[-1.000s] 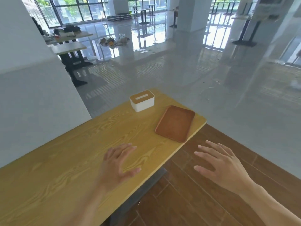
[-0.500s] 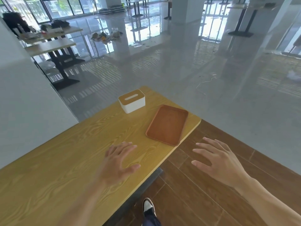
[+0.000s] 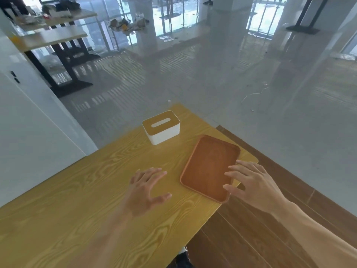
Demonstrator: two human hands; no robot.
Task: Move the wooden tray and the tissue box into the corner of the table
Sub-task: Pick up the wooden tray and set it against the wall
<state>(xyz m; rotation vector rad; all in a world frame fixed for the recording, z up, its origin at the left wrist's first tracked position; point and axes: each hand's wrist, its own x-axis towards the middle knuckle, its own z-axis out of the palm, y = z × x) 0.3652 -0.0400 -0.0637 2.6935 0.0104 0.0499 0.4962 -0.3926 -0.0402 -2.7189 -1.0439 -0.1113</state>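
One head cam, wide-angle, looks fwd and down from above the table's (image 3: 81, 200) near edge toward its far corner; hall floor beyond.

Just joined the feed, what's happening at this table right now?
A person is reaching with both bare hands toward the wooden tray near the table's right edge. The right hand is at the tray's near right corner, fingers spread, not gripping. The left hand is open over the tabletop left of the tray. The tissue box stands untouched further back.
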